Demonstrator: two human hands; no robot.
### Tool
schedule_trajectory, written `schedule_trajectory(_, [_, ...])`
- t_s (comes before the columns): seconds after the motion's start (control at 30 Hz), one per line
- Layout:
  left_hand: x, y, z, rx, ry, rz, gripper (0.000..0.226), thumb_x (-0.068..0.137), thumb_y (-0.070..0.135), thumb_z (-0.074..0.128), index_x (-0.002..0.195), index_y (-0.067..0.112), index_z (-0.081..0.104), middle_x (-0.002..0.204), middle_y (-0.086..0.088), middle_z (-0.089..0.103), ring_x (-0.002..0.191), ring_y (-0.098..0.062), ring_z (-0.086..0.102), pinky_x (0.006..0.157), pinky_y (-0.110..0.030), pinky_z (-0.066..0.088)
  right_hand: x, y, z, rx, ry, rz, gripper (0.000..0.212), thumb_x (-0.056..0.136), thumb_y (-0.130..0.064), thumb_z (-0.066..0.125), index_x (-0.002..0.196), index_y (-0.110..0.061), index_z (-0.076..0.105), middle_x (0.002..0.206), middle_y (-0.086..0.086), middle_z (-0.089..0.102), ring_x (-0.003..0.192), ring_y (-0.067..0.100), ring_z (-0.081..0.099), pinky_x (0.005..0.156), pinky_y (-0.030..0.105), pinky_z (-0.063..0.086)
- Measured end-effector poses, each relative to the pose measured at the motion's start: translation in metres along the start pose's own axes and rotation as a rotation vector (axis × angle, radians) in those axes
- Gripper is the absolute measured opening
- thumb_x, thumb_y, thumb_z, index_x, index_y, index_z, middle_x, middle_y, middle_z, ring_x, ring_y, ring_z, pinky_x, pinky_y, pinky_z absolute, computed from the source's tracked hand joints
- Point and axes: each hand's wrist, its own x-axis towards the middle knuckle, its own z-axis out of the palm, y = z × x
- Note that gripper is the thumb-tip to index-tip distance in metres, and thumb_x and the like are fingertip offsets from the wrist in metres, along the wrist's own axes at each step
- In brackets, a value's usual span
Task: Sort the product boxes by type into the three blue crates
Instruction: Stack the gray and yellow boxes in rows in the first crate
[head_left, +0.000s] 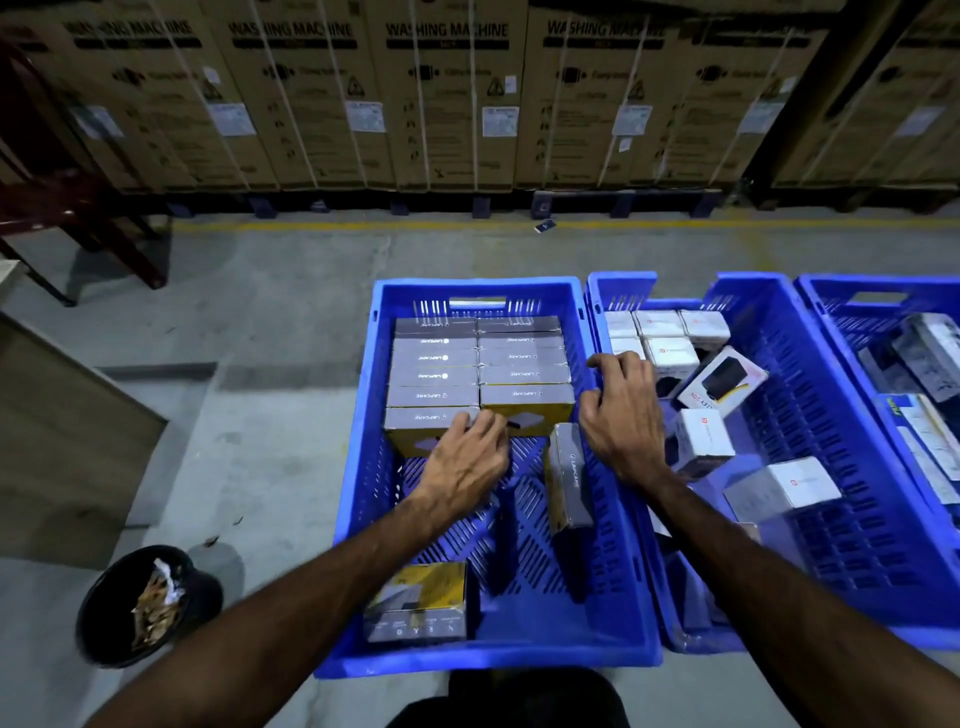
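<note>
The left crate (358, 519) holds rows of grey boxes (478, 364), the left hand (467, 457) resting relaxed fingers on the nearest, the right hand (621, 410) curled over the rim beside the middle crate (831, 519) of white boxes (670, 343).

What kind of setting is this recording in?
Most likely a warehouse: strapped washing machine cartons stand in a row, a yellow line marks the concrete floor, and blue crates hold small product boxes.
</note>
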Motion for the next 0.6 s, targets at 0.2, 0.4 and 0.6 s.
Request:
schedule_trajectory(0.2, [0.011, 0.066, -0.002, -1.188, 0.069, -0.469, 0.072, 0.099, 0.049, 0.057, 0.162, 0.026, 0.031, 0.145, -0.009, 0.048, 0.132, -0.027, 0.044, 0.109, -0.046, 0.044, 0.000, -0.001, 0.000, -0.009, 0.008, 0.006, 0.039, 0.086, -0.015, 0.054, 0.124, -0.011, 0.061, 0.115, 0.011, 0.057, 0.109, 0.027, 0.048, 0.088, 0.040, 0.046])
schedule_trajectory(0.4, [0.050, 0.090, -0.010, -1.598, -0.040, -0.655, 0.090, 0.086, 0.055, 0.073, 0.161, 0.030, 0.031, 0.154, -0.013, 0.048, 0.141, -0.034, 0.045, 0.111, -0.052, 0.047, 0.001, -0.001, 0.001, 0.005, 0.016, 0.013, 0.038, 0.083, -0.013, 0.054, 0.120, -0.010, 0.063, 0.110, 0.012, 0.057, 0.108, 0.031, 0.048, 0.088, 0.044, 0.047])
schedule_trajectory(0.6, [0.042, 0.085, -0.003, -1.427, -0.059, -0.659, 0.089, 0.089, 0.056, 0.072, 0.162, 0.034, 0.025, 0.149, -0.010, 0.047, 0.133, -0.032, 0.052, 0.103, -0.055, 0.051, 0.000, -0.003, 0.000, -0.002, 0.000, 0.004, 0.037, 0.085, -0.014, 0.055, 0.122, -0.012, 0.061, 0.111, 0.011, 0.056, 0.109, 0.029, 0.048, 0.086, 0.044, 0.049])
